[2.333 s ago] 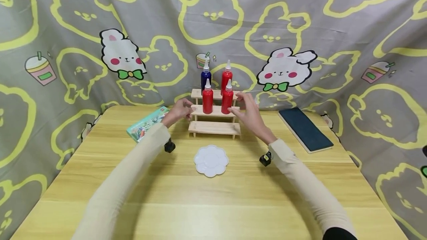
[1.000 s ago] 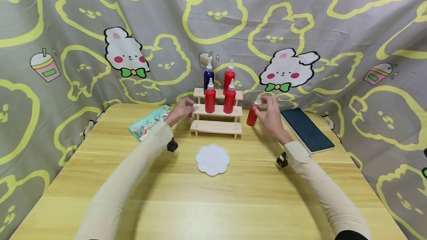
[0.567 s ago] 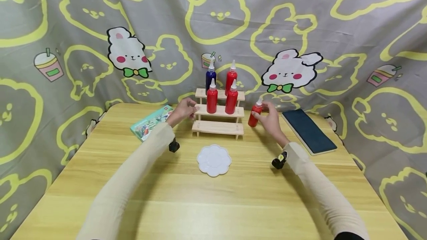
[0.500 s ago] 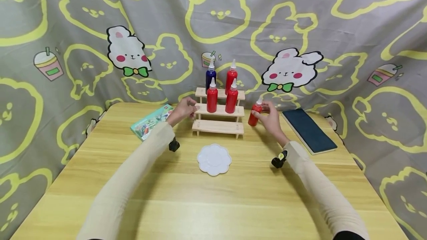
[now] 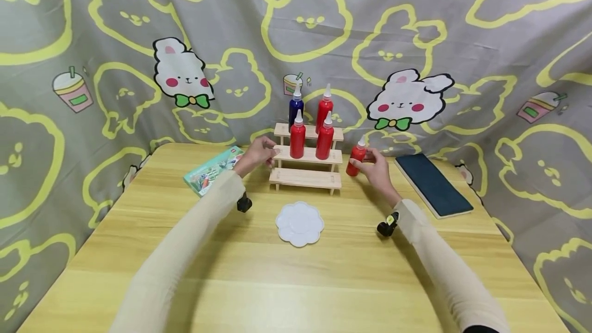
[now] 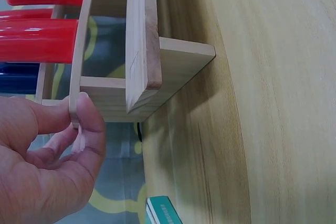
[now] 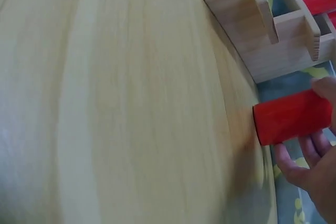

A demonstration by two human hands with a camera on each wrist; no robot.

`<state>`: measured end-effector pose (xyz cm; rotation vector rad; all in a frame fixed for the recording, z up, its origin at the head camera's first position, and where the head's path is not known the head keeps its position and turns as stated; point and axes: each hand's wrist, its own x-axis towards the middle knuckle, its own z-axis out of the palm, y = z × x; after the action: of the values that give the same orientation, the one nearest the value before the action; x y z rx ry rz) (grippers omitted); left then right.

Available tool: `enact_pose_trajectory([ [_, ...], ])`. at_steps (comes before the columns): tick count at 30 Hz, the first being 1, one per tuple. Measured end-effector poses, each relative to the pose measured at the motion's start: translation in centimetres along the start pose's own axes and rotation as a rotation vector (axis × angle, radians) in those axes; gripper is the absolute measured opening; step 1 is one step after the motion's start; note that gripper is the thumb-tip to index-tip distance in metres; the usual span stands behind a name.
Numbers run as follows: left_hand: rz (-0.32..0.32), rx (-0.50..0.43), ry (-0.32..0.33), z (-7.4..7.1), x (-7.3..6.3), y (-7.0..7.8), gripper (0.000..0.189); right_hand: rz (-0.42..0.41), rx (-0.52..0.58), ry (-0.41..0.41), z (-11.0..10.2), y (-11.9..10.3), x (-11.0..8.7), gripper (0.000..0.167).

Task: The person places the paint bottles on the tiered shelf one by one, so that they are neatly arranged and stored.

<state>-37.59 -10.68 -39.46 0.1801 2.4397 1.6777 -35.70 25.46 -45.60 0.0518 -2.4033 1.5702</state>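
My left hand pinches the left end of the middle tier of a three-tier wooden display rack, thumb against fingertips in the left wrist view. To the right of the rack, my right hand grips a red squeeze bottle with a white nozzle cap round its body. That bottle leans slightly, its base at the tabletop; whether it touches is unclear. Two red bottles stand on the middle tier. A dark blue bottle and another red bottle occupy the top tier.
A white flower-shaped palette lies in front of the rack. Left of it is a green illustrated box; a dark blue notebook-like slab lies at the right. A patterned curtain hangs behind the wooden table.
My right hand has left the rack's right end and now holds a red bottle beside it. Its grip has shifted from near the cap down to the body. The left hand still pinches the rack.
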Motion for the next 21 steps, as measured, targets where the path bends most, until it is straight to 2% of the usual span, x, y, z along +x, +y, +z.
enact_pose_trajectory([
  [3, -0.010, -0.006, -0.008, 0.1, 0.0, 0.2, 0.032, -0.001, 0.013, 0.004, -0.2, 0.0, -0.5, 0.054],
  [11, -0.018, -0.009, -0.016, 0.2, 0.1, 0.5, 0.032, -0.089, 0.018, -0.045, -1.3, -0.6, -2.4, 0.051],
  [16, -0.027, 0.000, -0.009, 0.0, 0.0, 0.1, 0.032, -0.106, 0.000, -0.088, -2.0, -3.4, -4.6, 0.048],
  [19, -0.014, 0.010, -0.007, 0.0, -0.1, 0.1, 0.033, -0.129, -0.032, -0.079, -2.3, -5.4, -5.6, 0.048],
  [21, 0.001, 0.015, -0.008, -0.1, -0.1, 0.2, 0.034, -0.146, -0.013, -0.071, -2.3, -6.1, -5.6, 0.049],
])
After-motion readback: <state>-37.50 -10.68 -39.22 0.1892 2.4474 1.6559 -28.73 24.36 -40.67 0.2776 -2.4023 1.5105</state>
